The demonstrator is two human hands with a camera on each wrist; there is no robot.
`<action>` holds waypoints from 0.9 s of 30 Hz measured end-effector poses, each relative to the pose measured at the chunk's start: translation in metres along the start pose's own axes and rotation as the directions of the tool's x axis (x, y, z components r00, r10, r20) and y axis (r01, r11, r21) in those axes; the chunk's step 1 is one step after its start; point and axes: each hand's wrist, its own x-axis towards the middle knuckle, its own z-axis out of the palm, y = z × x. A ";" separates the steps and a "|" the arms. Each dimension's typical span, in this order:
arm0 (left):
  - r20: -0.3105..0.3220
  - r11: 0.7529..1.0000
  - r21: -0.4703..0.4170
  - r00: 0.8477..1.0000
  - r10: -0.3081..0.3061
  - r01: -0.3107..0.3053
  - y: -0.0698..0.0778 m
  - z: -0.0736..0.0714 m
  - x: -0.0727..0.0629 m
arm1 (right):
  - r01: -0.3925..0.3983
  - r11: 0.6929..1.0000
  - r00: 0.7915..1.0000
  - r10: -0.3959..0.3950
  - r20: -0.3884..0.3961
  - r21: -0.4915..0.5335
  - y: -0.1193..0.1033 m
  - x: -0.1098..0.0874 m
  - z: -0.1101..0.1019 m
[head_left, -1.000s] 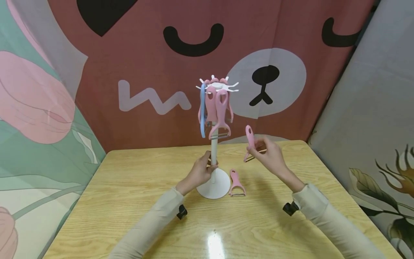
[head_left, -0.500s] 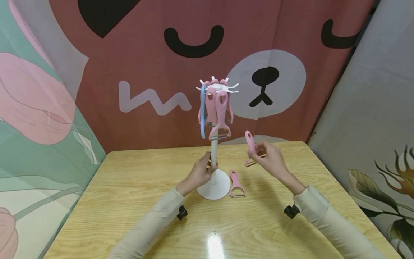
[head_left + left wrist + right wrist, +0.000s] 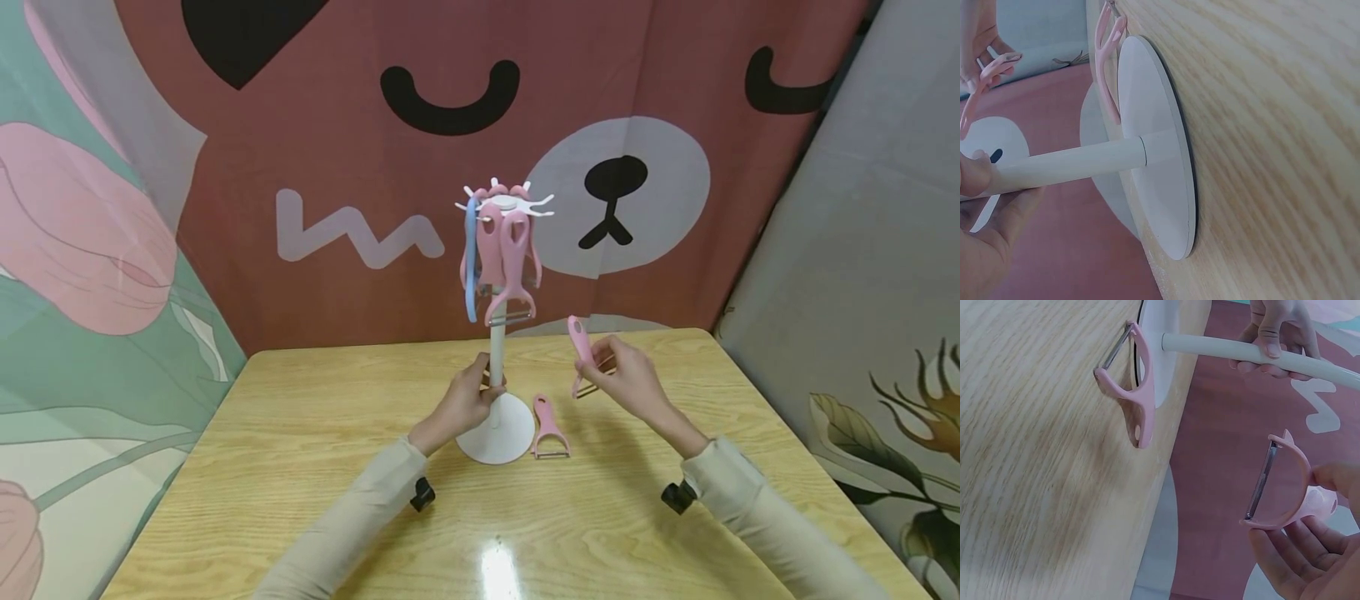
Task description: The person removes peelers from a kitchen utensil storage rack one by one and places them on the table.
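Note:
My left hand (image 3: pixel 467 398) grips the white post (image 3: pixel 497 342) of a round-based stand, low down above its base (image 3: pixel 495 446). To the right of the stand, my right hand (image 3: pixel 626 377) pinches a pink peeler (image 3: pixel 580 340) in the air, handle end up and tilted. In the right wrist view the thumb and fingers hold that peeler (image 3: pixel 1300 509) near its curved frame, blade facing away from the palm. A second pink peeler (image 3: pixel 547 427) lies on the table beside the base. Several pink peelers (image 3: pixel 514 258) and one blue item (image 3: pixel 471 258), seen edge-on, hang from the stand's hooks.
At the stand's top, white hooks (image 3: pixel 542 200) on the right side carry nothing. The wooden table (image 3: pixel 322 450) ends at a curtain (image 3: pixel 337 308) with a bear print. Black wrist cameras (image 3: pixel 678 497) sit under both cuffs.
My right hand has lowered a little with the pink peeler, moving down toward the table. The left hand stays on the post, and the stand and lying peeler have not moved.

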 end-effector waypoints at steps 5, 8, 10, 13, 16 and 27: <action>-0.003 1.000 0.003 1.000 0.001 -0.001 0.000 0.000 -0.001 | -0.009 0.999 1.000 0.010 0.027 -0.032 0.002 -0.001 0.002; -0.004 1.000 0.001 1.000 0.003 -0.003 0.001 -0.001 -0.001 | -0.010 0.999 0.999 0.012 0.040 -0.048 0.003 -0.003 0.003; -0.004 1.000 -0.001 1.000 0.007 -0.007 0.001 -0.001 -0.001 | -0.009 0.998 0.999 0.012 0.046 -0.058 0.004 -0.004 0.003; -0.004 1.000 -0.004 1.000 0.018 -0.018 0.000 0.000 -0.001 | -0.008 0.998 0.999 0.011 0.051 -0.063 0.004 -0.005 0.004; -0.005 1.000 0.005 1.000 0.019 -0.019 0.000 0.000 -0.001 | -0.007 0.998 0.998 0.011 0.056 -0.061 0.005 -0.005 0.005; -0.009 1.000 0.010 1.000 0.020 -0.019 0.001 0.000 0.000 | -0.016 0.997 0.995 0.023 0.097 -0.071 0.007 -0.005 0.005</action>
